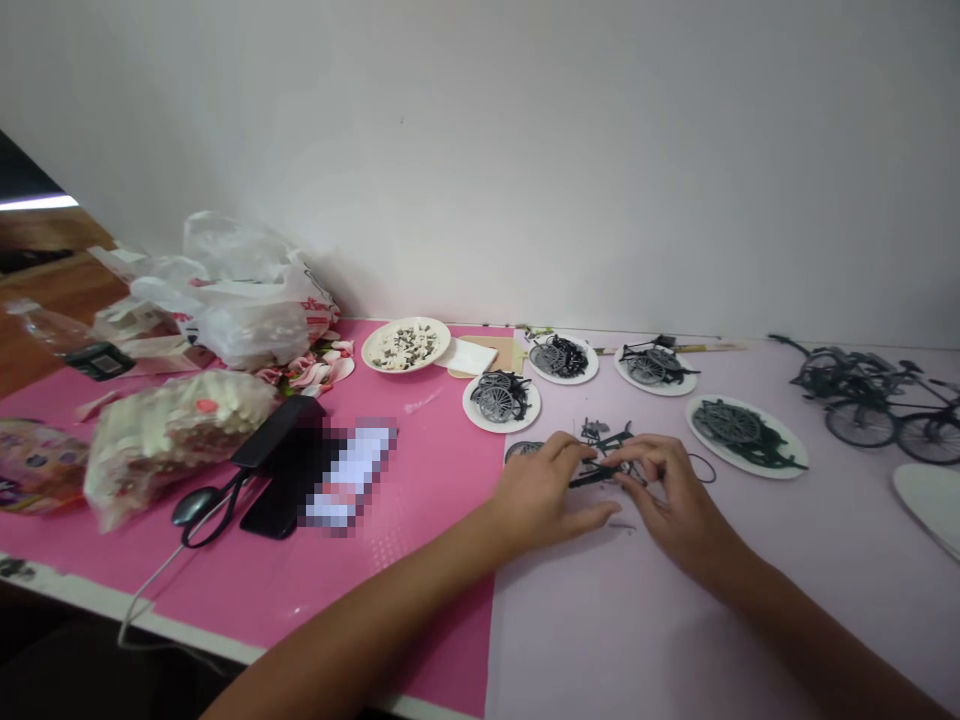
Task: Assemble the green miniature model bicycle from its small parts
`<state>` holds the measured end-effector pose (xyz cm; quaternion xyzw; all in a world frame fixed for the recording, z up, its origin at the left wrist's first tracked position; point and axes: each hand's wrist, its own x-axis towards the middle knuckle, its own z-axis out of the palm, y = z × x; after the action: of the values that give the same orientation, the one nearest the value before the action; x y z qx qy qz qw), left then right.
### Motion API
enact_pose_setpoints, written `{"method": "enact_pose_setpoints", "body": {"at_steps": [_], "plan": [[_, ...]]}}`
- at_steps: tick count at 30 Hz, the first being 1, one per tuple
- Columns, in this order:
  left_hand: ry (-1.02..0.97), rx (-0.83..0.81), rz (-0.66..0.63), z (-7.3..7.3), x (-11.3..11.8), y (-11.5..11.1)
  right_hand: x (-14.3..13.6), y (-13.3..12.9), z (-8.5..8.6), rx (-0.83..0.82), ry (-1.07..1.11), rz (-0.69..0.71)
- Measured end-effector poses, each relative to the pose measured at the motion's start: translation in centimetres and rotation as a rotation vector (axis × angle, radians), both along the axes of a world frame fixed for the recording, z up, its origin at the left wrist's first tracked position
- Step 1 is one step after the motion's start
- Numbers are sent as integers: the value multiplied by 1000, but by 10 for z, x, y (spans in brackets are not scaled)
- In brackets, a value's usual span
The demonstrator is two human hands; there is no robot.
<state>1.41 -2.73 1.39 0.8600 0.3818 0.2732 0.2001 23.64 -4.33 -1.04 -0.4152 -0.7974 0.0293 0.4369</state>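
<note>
Dark miniature bicycle parts [589, 474] lie on the pale mat between my two hands. My left hand [546, 495] rests on their left side, its fingers closed on the dark frame piece and its thumb stretched out on the mat. From the right, my right hand [664, 490] pinches the same piece between thumb and fingers. A small wheel [523, 452] shows just behind my left hand, and a thin dark ring [703, 467] lies beyond my right hand. White plates with wheels and dark parts [501, 397] stand behind the hands.
Assembled miniature bicycles [862, 420] stand at the right, near white plates [930, 505]. A bowl of small pieces [406, 345] is at the back. Leftward are a phone [352, 475], a black object [281, 435], plastic bags [247, 300] and a bottle [75, 345].
</note>
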Motion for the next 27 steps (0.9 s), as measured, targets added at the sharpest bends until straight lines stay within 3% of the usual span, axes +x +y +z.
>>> {"method": "enact_pose_setpoints", "body": {"at_steps": [4, 7, 14, 27], "plan": [[-116, -18, -26, -24, -5, 0, -4, -4, -5, -23, 36, 29], [-194, -34, -29, -31, -7, -5, -6, -7, -8, -43, 25, 30], [-356, -29, -28, -31, -7, -10, -8, -10, -11, 10, 0, 12], [-444, -77, -22, -24, -9, -10, -10, -15, -5, 35, 42, 64]]}}
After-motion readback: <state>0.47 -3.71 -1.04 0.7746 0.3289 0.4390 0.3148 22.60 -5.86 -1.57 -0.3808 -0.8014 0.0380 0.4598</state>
